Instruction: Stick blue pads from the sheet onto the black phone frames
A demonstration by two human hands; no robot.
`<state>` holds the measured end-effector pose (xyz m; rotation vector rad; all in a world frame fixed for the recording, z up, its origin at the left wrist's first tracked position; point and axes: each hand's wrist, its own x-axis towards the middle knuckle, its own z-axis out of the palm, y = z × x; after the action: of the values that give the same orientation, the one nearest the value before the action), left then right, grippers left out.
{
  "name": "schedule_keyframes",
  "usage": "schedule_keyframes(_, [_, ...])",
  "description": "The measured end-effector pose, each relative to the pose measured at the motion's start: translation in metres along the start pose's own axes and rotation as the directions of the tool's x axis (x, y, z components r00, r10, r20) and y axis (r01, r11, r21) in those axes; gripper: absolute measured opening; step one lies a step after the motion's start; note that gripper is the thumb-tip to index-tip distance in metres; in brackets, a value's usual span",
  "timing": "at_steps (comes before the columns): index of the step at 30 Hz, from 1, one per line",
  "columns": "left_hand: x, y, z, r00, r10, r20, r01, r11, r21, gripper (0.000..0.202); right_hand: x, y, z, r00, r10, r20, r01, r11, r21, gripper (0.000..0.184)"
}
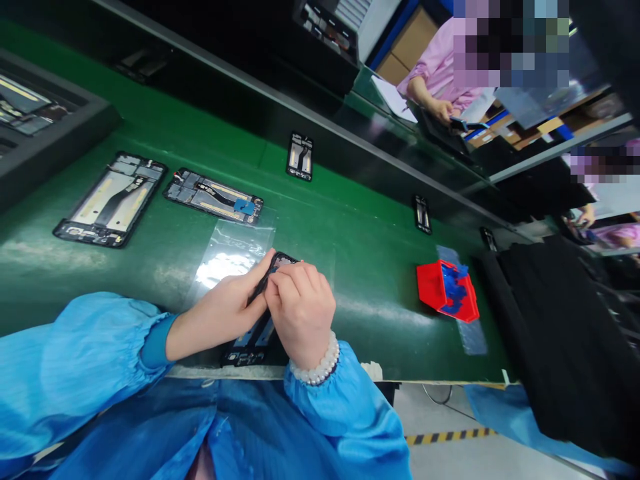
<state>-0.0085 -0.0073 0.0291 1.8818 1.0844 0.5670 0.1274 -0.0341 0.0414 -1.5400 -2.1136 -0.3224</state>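
Observation:
A black phone frame (253, 340) is tilted at the table's front edge, its far end raised. My left hand (223, 307) grips its left side, thumb and fingers around the edge. My right hand (300, 303), with a white bead bracelet at the wrist, is pinched over the frame's upper part; whatever its fingertips hold is hidden. Beyond my hands lies a clear plastic sheet (235, 247). Behind it is a phone frame with a blue sticker (215, 197), and a larger-looking phone frame (113, 200) lies to the left.
A red bin (433, 287) with blue pieces stands at right on a plastic strip. More phone frames (300, 157) lie along the back. A black foam tray (100, 120) is at far left, black stacked material (565, 333) at right. A co-worker (435, 80) in pink sits across.

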Motion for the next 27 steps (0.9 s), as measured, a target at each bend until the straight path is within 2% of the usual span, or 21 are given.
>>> schedule_keyframes(5, [-0.002,0.001,0.0,1.0,-0.002,-0.009,0.002,1.0,-0.006,0.065,0.002,0.003,0.0,0.996,0.078,-0.047,-0.073,0.993,0.097,0.014])
schedule_keyframes(8, [-0.002,0.001,0.001,0.999,-0.037,0.004,0.037,0.996,-0.081,0.064,0.0,0.003,0.002,0.982,0.171,-0.081,-0.16,0.979,0.127,0.011])
schedule_keyframes(14, [-0.002,-0.008,0.009,0.997,-0.076,0.01,0.076,0.96,-0.268,0.063,-0.009,-0.011,0.015,0.934,0.31,-0.179,-0.294,0.949,0.114,0.01])
schedule_keyframes(17, [-0.001,-0.012,0.01,0.996,-0.092,-0.008,0.084,0.94,-0.329,0.063,-0.014,0.003,0.009,0.92,0.306,-0.245,-0.304,0.952,0.043,0.01])
schedule_keyframes(19, [0.002,-0.013,0.009,0.995,-0.102,-0.013,0.091,0.928,-0.361,0.065,-0.02,0.038,-0.007,0.891,0.307,-0.335,-0.356,0.93,-0.095,0.011])
schedule_keyframes(20, [0.004,-0.013,0.007,0.994,-0.11,-0.018,0.095,0.921,-0.379,0.066,-0.023,0.065,-0.019,0.857,0.328,-0.398,-0.424,0.888,-0.181,0.011])
schedule_keyframes(21, [0.005,-0.013,0.006,0.993,-0.116,-0.023,0.097,0.91,-0.403,0.067,-0.026,0.096,-0.032,0.788,0.408,-0.46,-0.553,0.798,-0.24,0.011])
schedule_keyframes(22, [0.007,-0.012,0.005,0.992,-0.12,-0.027,0.097,0.897,-0.431,0.068,-0.03,0.129,-0.046,0.679,0.527,-0.51,-0.708,0.655,-0.264,0.013])
schedule_keyframes(23, [0.009,-0.011,0.004,0.992,-0.123,-0.026,0.097,0.881,-0.462,0.07,-0.033,0.163,-0.06,0.548,0.639,-0.539,-0.832,0.483,-0.273,0.017])
schedule_keyframes(24, [0.01,-0.01,0.003,0.992,-0.122,-0.023,0.095,0.866,-0.491,0.071,-0.036,0.194,-0.073,0.454,0.738,-0.5,-0.89,0.343,-0.302,0.021])
schedule_keyframes(25, [0.011,-0.009,0.002,0.993,-0.12,-0.02,0.092,0.852,-0.515,0.072,-0.038,0.222,-0.084,0.416,0.773,-0.478,-0.903,0.291,-0.315,0.019])
schedule_keyframes(26, [0.012,-0.009,0.002,0.993,-0.116,-0.017,0.09,0.844,-0.529,0.073,-0.04,0.245,-0.092,0.398,0.803,-0.445,-0.905,0.265,-0.332,0.015])
schedule_keyframes(27, [0.013,-0.009,0.002,0.993,-0.114,-0.013,0.09,0.839,-0.536,0.074,-0.041,0.262,-0.099,0.407,0.821,-0.402,-0.896,0.273,-0.35,0.012])
